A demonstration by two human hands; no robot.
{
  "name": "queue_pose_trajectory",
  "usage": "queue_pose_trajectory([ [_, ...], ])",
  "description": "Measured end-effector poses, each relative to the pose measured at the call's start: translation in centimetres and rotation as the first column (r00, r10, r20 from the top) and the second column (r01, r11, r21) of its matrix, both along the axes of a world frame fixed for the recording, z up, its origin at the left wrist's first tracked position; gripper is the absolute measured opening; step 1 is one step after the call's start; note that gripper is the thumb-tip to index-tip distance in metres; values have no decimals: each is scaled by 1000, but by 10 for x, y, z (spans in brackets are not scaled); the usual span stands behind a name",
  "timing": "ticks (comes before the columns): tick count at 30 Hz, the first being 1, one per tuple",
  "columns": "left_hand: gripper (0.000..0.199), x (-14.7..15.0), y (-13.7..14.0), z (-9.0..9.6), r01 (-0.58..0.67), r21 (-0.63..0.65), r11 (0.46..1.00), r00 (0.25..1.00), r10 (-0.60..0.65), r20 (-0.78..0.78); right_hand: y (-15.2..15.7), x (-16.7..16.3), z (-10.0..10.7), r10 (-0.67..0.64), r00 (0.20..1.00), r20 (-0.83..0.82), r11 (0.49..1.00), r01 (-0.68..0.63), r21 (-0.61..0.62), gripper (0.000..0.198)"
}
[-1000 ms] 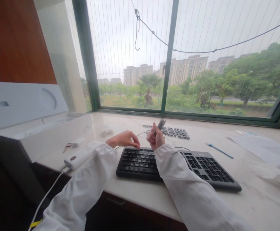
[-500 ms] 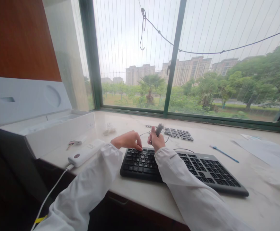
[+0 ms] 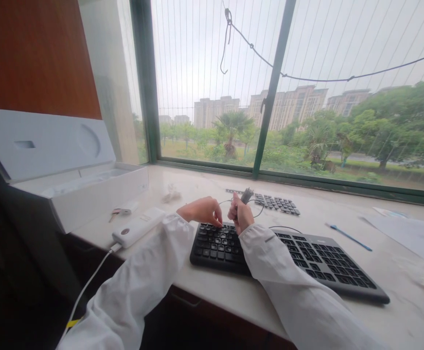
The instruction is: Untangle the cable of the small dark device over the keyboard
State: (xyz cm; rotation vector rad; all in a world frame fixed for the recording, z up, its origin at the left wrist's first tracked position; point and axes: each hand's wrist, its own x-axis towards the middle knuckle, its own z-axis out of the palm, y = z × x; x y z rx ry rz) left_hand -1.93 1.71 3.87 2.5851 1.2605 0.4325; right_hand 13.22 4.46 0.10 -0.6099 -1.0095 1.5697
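A black keyboard (image 3: 221, 264) lies across the front of the counter, with keycaps on its left part and many bare sockets on its right part. My left hand (image 3: 206, 211) is closed in a pinch at the top edge of its left part, touching the upper row; anything between the fingertips is hidden. My right hand (image 3: 241, 214) is wrapped round a dark grey brush-like thing (image 3: 247, 195), its frayed end pointing up, just above the keyboard. A thin dark cable (image 3: 262, 210) loops behind that hand. Loose black keycaps (image 3: 279, 203) lie in rows behind.
At left stands an open white box (image 3: 98, 194). Near it lie a white power bank (image 3: 135, 228) with a cable, keys (image 3: 120, 212) and crumpled plastic (image 3: 171, 193). A blue pen (image 3: 350, 237) and papers (image 3: 405, 231) are at right. A window (image 3: 212, 87) rises behind the counter.
The whole view has shifted, so everything appears slightly farther right. Both hands keep nearly the same places over the keyboard, and the right hand still grips the brush-like thing.
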Motion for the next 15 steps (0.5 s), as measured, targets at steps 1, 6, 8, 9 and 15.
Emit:
queue_pose_trajectory([
  [1, 15, -1, 1, -1, 2, -10, 1000, 1000, -1, 14, -3, -1, 2, -55, 998, 3, 998, 55, -21, 51],
  [6, 19, -4, 5, -5, 9, -68, 998, 998, -4, 70, -10, -2, 9, -127, 992, 4, 986, 126, -109, 52],
  [8, 19, -5, 6, -6, 21, -70, 997, 997, -16, 76, -12, -1, 10, -125, 992, 0, 985, 124, -124, 52],
  [9, 19, -5, 7, -6, 28, -68, 997, 997, -23, 80, -12, -1, 10, -122, 992, -1, 985, 121, -125, 52],
  [15, 20, -8, 11, -9, 58, -80, 995, 994, -49, 100, -11, -5, 9, -66, 998, -1, 986, 65, -151, 50],
])
